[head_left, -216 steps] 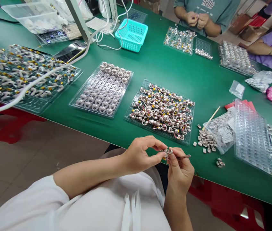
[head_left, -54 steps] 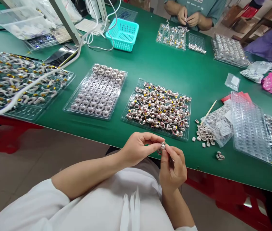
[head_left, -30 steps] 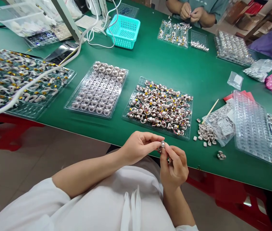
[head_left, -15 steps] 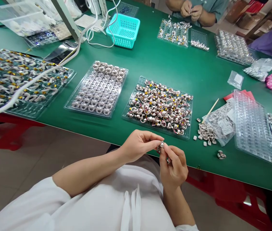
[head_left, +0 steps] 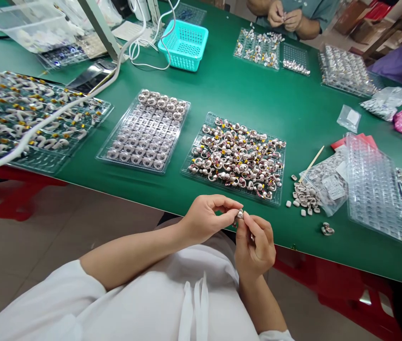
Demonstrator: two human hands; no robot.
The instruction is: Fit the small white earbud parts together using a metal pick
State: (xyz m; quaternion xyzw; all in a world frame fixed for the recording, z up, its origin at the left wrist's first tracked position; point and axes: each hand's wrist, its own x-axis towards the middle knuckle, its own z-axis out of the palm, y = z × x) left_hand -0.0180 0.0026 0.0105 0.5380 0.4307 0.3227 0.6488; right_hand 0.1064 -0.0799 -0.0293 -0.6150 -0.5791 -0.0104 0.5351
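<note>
Between the fingertips of both hands is a small shiny, pale-and-dark part (head_left: pixel 239 215), too small to make out fully. My left hand (head_left: pixel 208 215) pinches it from the left with thumb and forefinger. From the other side my right hand (head_left: pixel 256 244) grips it, its remaining fingers curled; something small and shiny shows between those fingers. Just beyond my hands lies a clear tray (head_left: pixel 196 171) heaped with small pale parts bearing yellow and reddish bits. On the right, a pile of small pale caps (head_left: pixel 306 196) lies beside a clear plastic bag (head_left: pixel 325 180).
Left of the heaped tray is a tray of rounded parts in rows (head_left: pixel 144 130). A turquoise basket (head_left: pixel 183 45), a white cable (head_left: pixel 62 111) and another loaded tray (head_left: pixel 37 161) lie further left. An empty-looking clear tray (head_left: pixel 375 184) sits right. Across the table another person's hands (head_left: pixel 284 16) work.
Both hands stay together on the small part, with only slight shifts of the fingers. My right hand has moved a little to the left. The trays stay where they were.
</note>
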